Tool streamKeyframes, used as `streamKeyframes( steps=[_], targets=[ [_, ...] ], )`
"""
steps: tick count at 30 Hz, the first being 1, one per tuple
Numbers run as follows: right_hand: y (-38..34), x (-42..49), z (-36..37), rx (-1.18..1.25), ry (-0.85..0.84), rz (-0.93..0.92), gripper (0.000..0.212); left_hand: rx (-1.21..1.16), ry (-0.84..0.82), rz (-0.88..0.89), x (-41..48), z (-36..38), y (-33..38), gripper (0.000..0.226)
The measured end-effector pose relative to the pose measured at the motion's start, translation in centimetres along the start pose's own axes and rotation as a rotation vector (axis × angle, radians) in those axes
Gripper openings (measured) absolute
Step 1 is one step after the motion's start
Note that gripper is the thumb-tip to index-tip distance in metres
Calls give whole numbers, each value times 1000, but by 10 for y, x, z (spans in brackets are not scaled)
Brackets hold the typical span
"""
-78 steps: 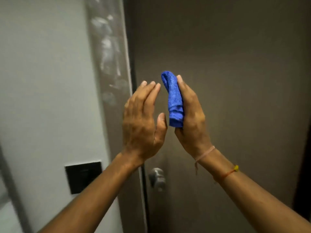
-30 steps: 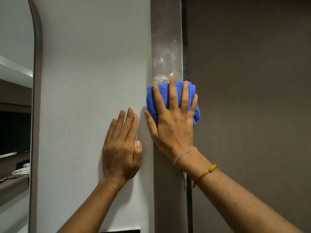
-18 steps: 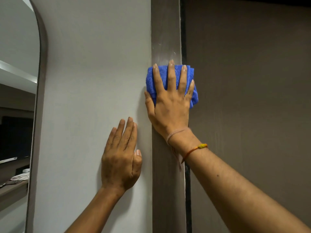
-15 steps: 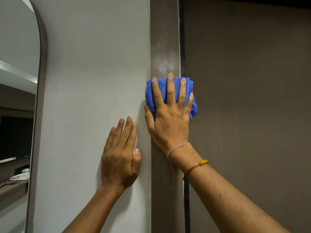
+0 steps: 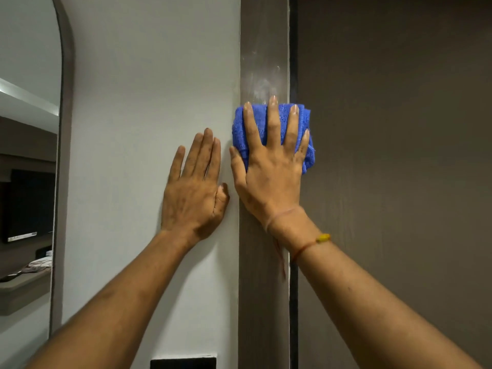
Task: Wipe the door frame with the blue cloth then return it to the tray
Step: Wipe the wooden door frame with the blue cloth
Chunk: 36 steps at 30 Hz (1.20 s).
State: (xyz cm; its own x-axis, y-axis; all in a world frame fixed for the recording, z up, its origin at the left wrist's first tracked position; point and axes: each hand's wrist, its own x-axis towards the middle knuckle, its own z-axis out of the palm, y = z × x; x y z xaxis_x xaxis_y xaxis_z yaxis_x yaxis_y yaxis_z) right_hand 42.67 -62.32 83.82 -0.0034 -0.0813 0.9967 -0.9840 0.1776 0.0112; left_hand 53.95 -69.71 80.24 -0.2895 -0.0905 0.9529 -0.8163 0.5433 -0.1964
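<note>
My right hand (image 5: 271,166) lies flat, fingers spread, pressing the folded cloth (image 5: 262,123) against the frame (image 5: 263,302). The frame's long axis runs 12 to 6 o'clock, and pale smears (image 5: 263,83) show on it directly at 12 o'clock from the cloth. My left hand (image 5: 194,193) is open and empty, palm flat on the wall (image 5: 149,89) at 9 o'clock from the cloth. I judge the next stroke goes up, right hand only. The tray is not in view.

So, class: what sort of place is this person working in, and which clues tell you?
Probably a hotel room or bedroom entrance: a brown door in its door frame, plus an arched mirror reflecting a wall-mounted screen.
</note>
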Motion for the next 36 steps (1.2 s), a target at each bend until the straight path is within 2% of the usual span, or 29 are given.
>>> streamKeyframes(
  steps=[4,10,18,26,30,33,36],
  targets=[
    [4,-31,0,-7,-29,-39,65,-20,3,-5,7,-2,-3,68],
    [5,9,-4,-13,-42,-56,65,-11,36,-38,26,-6,-4,67],
    [8,9,-3,-1,-25,-83,66,3,23,-24,21,-4,-8,69],
    [7,87,-9,-3,-40,-70,65,-8,33,-23,20,-5,-7,70],
    [5,38,-3,30,26,-54,66,-12,47,-12,20,-4,-8,69],
    [10,-8,-1,64,14,-90,66,-19,47,-11,20,-4,-8,69],
    [15,5,-5,27,-29,-113,66,-24,45,-18,20,-5,-7,69]
  ],
)
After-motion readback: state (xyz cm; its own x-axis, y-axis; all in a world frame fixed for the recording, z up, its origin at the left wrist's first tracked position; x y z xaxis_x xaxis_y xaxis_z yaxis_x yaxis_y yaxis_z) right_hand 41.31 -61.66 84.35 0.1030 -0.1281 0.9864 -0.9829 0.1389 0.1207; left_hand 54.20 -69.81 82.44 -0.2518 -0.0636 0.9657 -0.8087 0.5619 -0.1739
